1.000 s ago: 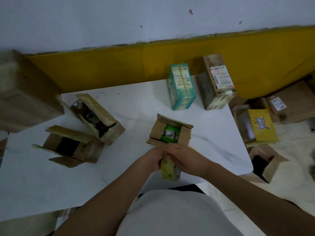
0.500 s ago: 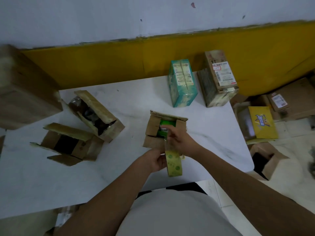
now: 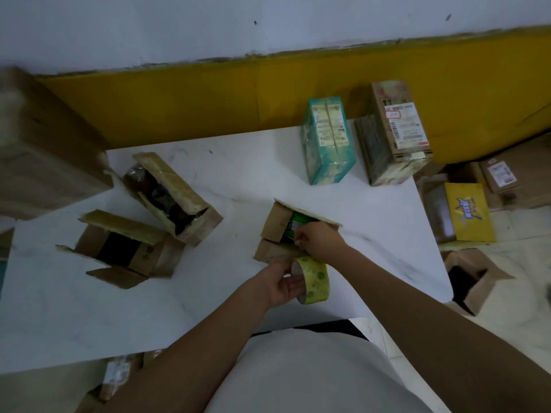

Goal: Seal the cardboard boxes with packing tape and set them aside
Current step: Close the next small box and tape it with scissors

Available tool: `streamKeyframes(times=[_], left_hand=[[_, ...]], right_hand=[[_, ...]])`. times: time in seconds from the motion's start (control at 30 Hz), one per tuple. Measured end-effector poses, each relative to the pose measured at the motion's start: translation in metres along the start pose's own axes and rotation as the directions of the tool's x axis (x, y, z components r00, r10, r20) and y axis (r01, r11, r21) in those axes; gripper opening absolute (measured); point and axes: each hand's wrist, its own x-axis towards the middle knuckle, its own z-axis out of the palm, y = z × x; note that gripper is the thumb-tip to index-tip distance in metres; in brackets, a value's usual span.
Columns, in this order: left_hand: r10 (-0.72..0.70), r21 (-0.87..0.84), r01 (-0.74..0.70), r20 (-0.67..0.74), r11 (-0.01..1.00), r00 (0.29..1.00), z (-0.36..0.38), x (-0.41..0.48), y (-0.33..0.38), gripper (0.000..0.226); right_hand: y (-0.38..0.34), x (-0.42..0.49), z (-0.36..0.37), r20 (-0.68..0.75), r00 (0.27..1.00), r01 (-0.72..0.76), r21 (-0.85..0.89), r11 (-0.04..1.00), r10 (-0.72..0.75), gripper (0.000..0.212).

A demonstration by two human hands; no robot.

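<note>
The small open brown cardboard box (image 3: 274,225) is sitting by the middle of the white tabletop's (image 3: 238,174) front edge. The right hand (image 3: 320,241) is reaching over it, fingers pinching at its opening; what they hold, I cannot tell. Just nearer, the left hand (image 3: 277,283) is gripping the yellow-green packing tape roll (image 3: 316,281).

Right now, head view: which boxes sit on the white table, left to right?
Open cardboard box with black interior → long open cardboard box → small open cardboard box with green contents → teal wrapped pack → labelled brown carton.
</note>
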Motion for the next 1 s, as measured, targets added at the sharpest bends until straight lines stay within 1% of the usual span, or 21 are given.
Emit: streamKeyframes(times=[0.13, 0.23, 0.33, 0.47, 0.5, 0.57, 0.63, 0.67, 0.73, 0.77, 0.83, 0.87, 0.9, 0.93, 1.0], left_hand=[[-0.015, -0.035, 0.014, -0.002, 0.999, 1.0, 0.0, 0.003, 0.002, 0.024], [-0.037, -0.057, 0.038, 0.015, 0.998, 0.999, 0.0, 0.005, 0.003, 0.024], [-0.051, -0.089, 0.052, 0.011, 0.995, 0.999, 0.002, 0.007, 0.005, 0.021], [-0.04, -0.119, 0.039, -0.005, 0.992, 0.999, 0.003, 0.009, 0.005, 0.02], [-0.033, -0.125, 0.033, -0.001, 0.992, 0.999, 0.003, 0.009, 0.005, 0.021], [-0.027, -0.151, 0.028, 0.014, 0.988, 1.0, 0.003, 0.01, 0.006, 0.024], [-0.018, -0.17, 0.024, 0.036, 0.985, 0.999, 0.005, 0.009, 0.006, 0.024], [-0.009, -0.179, 0.017, 0.045, 0.984, 0.999, 0.008, 0.008, 0.005, 0.024], [0.007, -0.19, 0.004, 0.06, 0.982, 0.998, 0.01, 0.007, 0.005, 0.022], [0.013, -0.195, 0.002, 0.072, 0.981, 0.997, 0.013, 0.005, 0.004, 0.021], [0.016, -0.207, 0.002, 0.085, 0.978, 0.996, 0.016, 0.001, 0.004, 0.02], [0.005, -0.219, 0.012, 0.079, 0.976, 0.997, 0.017, 0.001, 0.003, 0.02], [-0.015, -0.228, 0.03, 0.066, 0.973, 0.998, 0.016, 0.002, 0.003, 0.02], [-0.035, -0.209, 0.045, 0.051, 0.977, 0.998, 0.015, 0.003, 0.002, 0.02], [-0.063, -0.055, 0.064, 0.015, 0.996, 0.998, 0.01, 0.008, -0.002, 0.024]], right_hand=[[-0.006, 0.011, -0.003, 0.091, 0.995, -0.027, -0.195, 0.98, 0.046, 0.016], [-0.013, 0.016, -0.008, 0.183, 0.977, -0.054, -0.294, 0.954, 0.111, 0.02], [-0.014, 0.02, -0.01, 0.193, 0.978, -0.005, -0.361, 0.932, 0.08, 0.023], [-0.016, 0.02, -0.011, 0.163, 0.985, 0.01, -0.356, 0.934, 0.052, 0.033], [-0.017, 0.019, -0.013, 0.151, 0.987, -0.001, -0.335, 0.942, 0.055, 0.032], [-0.018, 0.016, -0.015, 0.103, 0.993, -0.034, -0.24, 0.97, 0.06, 0.025], [-0.018, 0.01, -0.02, 0.011, 0.998, -0.064, -0.097, 0.993, 0.066, 0.013], [-0.017, 0.006, -0.022, -0.042, 0.997, -0.063, -0.006, 0.998, 0.062, 0.011], [-0.015, -0.008, -0.026, -0.12, 0.991, -0.045, 0.131, 0.99, 0.061, 0.023], [-0.015, -0.018, -0.027, -0.143, 0.986, -0.059, 0.158, 0.986, 0.082, 0.028], [-0.014, -0.04, -0.026, -0.168, 0.976, -0.118, 0.142, 0.983, 0.141, 0.033], [-0.013, -0.051, -0.024, -0.154, 0.972, -0.159, 0.124, 0.979, 0.178, 0.039], [-0.012, -0.062, -0.023, -0.124, 0.966, -0.209, 0.145, 0.967, 0.227, 0.048], [-0.012, -0.071, -0.023, -0.091, 0.957, -0.251, 0.206, 0.946, 0.274, 0.053], [-0.014, -0.084, -0.027, -0.054, 0.946, -0.289, 0.308, 0.907, 0.32, 0.057]])
